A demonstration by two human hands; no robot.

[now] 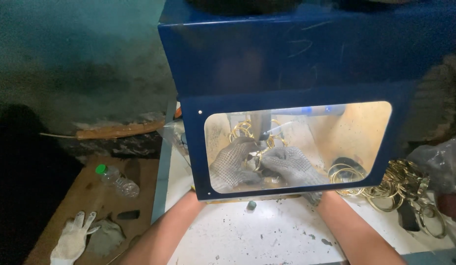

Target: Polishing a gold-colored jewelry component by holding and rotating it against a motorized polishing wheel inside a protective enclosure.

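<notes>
Both my hands reach under a blue cabinet and show through its clear window. My left hand and my right hand wear grey knit gloves. Together they pinch a gold metal ring piece just below a grey nozzle that hangs inside. More gold rings hang behind my fingers.
A heap of gold rings lies at the right, some inside the cabinet. A plastic bottle with a green cap and a white glove lie on the brown board at left. White worktop spreads between my forearms.
</notes>
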